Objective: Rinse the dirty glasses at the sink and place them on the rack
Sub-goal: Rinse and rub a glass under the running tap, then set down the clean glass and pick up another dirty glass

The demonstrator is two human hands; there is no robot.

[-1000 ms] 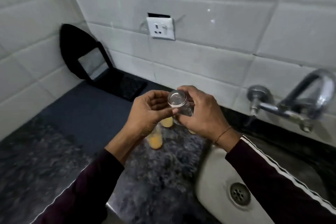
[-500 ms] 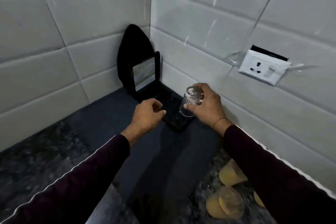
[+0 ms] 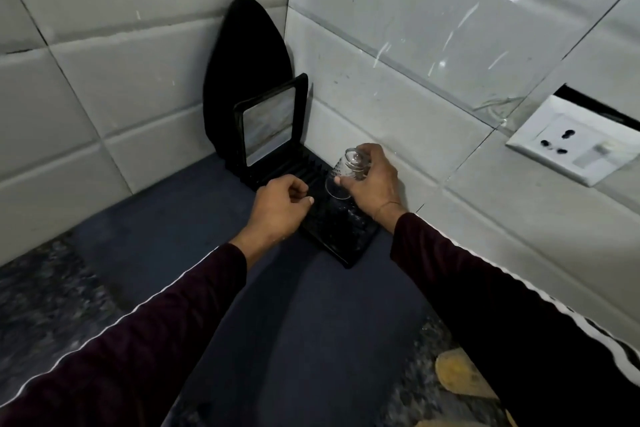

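My right hand [image 3: 372,185] grips a clear textured glass [image 3: 346,172], held upside down and tilted, just above the black ribbed rack [image 3: 341,239] in the counter's corner. Whether the rim touches the rack I cannot tell. To the left of the glass, over the rack's near edge, my left hand [image 3: 282,210] hovers with fingers curled and holds nothing. A dirty glass with orange residue [image 3: 457,376] shows at the bottom right, partly hidden by my right sleeve.
A black pointed board [image 3: 242,55] and a small framed mirror-like panel [image 3: 268,121] lean in the tiled corner behind the rack. A white wall socket [image 3: 571,146] is on the right wall. A dark blue mat [image 3: 294,322] covers the speckled counter [image 3: 41,305].
The view swung left from the sink to the corner. My right hand carried the glass over the rack and lowered it, upside down. My left hand let go of it and followed alongside.
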